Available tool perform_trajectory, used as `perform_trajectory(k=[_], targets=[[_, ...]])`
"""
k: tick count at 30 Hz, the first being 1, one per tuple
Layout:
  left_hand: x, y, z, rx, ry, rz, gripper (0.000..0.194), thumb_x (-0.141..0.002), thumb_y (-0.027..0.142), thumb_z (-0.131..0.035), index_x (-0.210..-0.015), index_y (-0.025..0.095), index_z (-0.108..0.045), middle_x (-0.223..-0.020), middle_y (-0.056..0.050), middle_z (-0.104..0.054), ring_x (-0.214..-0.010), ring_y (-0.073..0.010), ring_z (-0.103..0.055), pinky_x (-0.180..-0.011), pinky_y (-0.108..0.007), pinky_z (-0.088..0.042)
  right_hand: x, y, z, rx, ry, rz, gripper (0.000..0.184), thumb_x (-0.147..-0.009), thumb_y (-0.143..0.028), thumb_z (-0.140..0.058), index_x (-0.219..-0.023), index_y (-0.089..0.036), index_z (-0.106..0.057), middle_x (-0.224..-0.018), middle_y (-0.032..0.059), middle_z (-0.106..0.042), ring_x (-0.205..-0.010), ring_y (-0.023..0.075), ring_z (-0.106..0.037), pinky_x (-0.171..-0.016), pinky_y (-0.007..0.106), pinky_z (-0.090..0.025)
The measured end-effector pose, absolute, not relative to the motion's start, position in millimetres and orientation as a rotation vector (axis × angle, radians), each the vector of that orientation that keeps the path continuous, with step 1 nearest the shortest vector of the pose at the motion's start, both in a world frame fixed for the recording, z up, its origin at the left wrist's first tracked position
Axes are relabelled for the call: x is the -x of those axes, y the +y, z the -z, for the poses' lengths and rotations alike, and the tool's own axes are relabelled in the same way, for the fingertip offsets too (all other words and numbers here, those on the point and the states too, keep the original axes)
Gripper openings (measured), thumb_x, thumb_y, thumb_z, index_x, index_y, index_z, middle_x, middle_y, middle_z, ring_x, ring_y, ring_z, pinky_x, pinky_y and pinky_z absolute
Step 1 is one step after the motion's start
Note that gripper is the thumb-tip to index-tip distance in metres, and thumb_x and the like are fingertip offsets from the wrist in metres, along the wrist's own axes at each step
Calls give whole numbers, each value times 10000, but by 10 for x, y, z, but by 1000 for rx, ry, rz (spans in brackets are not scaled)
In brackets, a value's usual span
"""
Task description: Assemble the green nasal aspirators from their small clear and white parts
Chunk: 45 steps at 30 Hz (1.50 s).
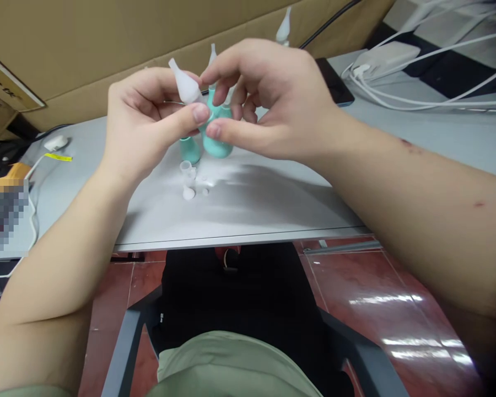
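Observation:
My left hand (144, 118) pinches a white cone-shaped nozzle (183, 84) between thumb and fingers, its tip pointing up and left. My right hand (273, 102) holds a teal bulb-shaped piece (215, 140) that meets the nozzle's base, thumb under it and fingers curled over its top. Both hands are raised above the grey table (248, 204). A second, smaller teal piece (189, 150) stands on the table just below my left thumb. Small white and clear parts (189, 179) lie on the table beneath the hands.
A cardboard box wall (107, 44) runs along the back. White cables (417, 88) and a dark phone (334, 82) lie at the right rear. Another white nozzle (284, 26) stands behind my right hand. A white mouse (55, 143) sits at the left. Red floor tiles show below the table edge.

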State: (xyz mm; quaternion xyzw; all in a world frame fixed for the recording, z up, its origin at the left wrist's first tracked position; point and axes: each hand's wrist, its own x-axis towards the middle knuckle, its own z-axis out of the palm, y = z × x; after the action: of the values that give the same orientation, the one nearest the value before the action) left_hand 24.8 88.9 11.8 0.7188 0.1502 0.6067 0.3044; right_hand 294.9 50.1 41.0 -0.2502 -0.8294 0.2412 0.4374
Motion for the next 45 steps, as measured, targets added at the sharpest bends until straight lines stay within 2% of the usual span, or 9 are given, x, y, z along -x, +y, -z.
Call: perform_trajectory(k=[3, 9, 14, 19, 23, 26, 29, 38, 45], targets=[[-316, 761, -128, -1893, 535, -1543, 704, -679, 686, -1323, -1030, 216, -932, -968, -31, -898, -885, -223, -866, -778, -351, -696, -2906, 497, -386, 613, -2066, -674, 483, -1037, -456, -1092, -1398, -292, -815, -1333, 75, -868, -1168, 276, -831, -846, 352, -674], [-412, 369, -228, -1739, 589, -1463, 261, -989, 458, -1185, -1041, 287, -996, -1012, -27, -931, -914, -228, -888, -752, -347, -749, -2923, 492, -380, 653, -2106, -697, 532, -1028, -415, -1119, -1456, -307, -821, -1264, 36, -876, -1146, 264, -845, -908, 360, -692], [-376, 305, -251, -1769, 792, -1401, 429, -991, 587, -1172, -1076, 240, -935, -1069, -62, -932, -1001, -282, -927, -890, -445, -813, -2915, 458, -395, 709, -2144, -679, 450, -1018, -267, -1073, -1423, -293, -881, -1190, 20, -873, -1112, 255, -841, -939, 368, -671], [-287, 379, -225, -1805, 738, -1390, 293, -1079, 506, -1105, -1093, 235, -993, -1038, -76, -935, -886, -245, -920, -797, -415, -807, -2917, 434, -430, 762, -2144, -664, 389, -1007, -238, -1075, -1363, -300, -932, -1191, 7, -909, -1092, 240, -854, -944, 362, -678], [-254, 448, -223, -1836, 621, -1434, 272, -1031, 478, -1141, -1047, 237, -1015, -1063, -61, -912, -879, -207, -895, -818, -385, -808, -2933, 432, -471, 806, -2200, -672, 103, -1099, -278, -1018, -1129, -251, -923, -1036, 2, -855, -947, 202, -775, -879, 368, -620], [-282, 430, -249, -1856, 608, -1479, 352, -996, 533, -1167, -962, 236, -980, -1058, -52, -885, -859, -198, -867, -786, -375, -773, -2937, 443, -485, 846, -2240, -616, 255, -1148, -298, -963, -944, -224, -830, -825, -13, -661, -825, 179, -613, -771, 371, -471], [-343, 346, -284, -1813, 683, -1453, 350, -1016, 522, -1146, -913, 249, -951, -1082, -58, -887, -885, -208, -846, -814, -393, -765, -2943, 464, -487, 807, -2266, -645, 379, -1151, -310, -944, -865, -224, -710, -789, -10, -573, -801, 175, -519, -758, 379, -407], [-416, 256, -293, -1607, 702, -1384, 267, -1017, 456, -1104, -855, 277, -991, -1092, -54, -872, -878, -158, -813, -812, -283, -755, -2992, 532, -473, 599, -2240, -976, 205, -1059, -349, -909, -929, -241, -792, -832, 14, -715, -732, 175, -535, -693, 386, -427], [-355, 294, -281, -1579, 675, -1352, 262, -1028, 419, -1096, -838, 274, -988, -1051, -39, -849, -831, -123, -804, -808, -243, -766, -3025, 597, -456, 526, -2262, -1020, 368, -1087, -490, -1061, -967, -233, -826, -857, -1, -665, -812, 165, -562, -716, 326, -472]])
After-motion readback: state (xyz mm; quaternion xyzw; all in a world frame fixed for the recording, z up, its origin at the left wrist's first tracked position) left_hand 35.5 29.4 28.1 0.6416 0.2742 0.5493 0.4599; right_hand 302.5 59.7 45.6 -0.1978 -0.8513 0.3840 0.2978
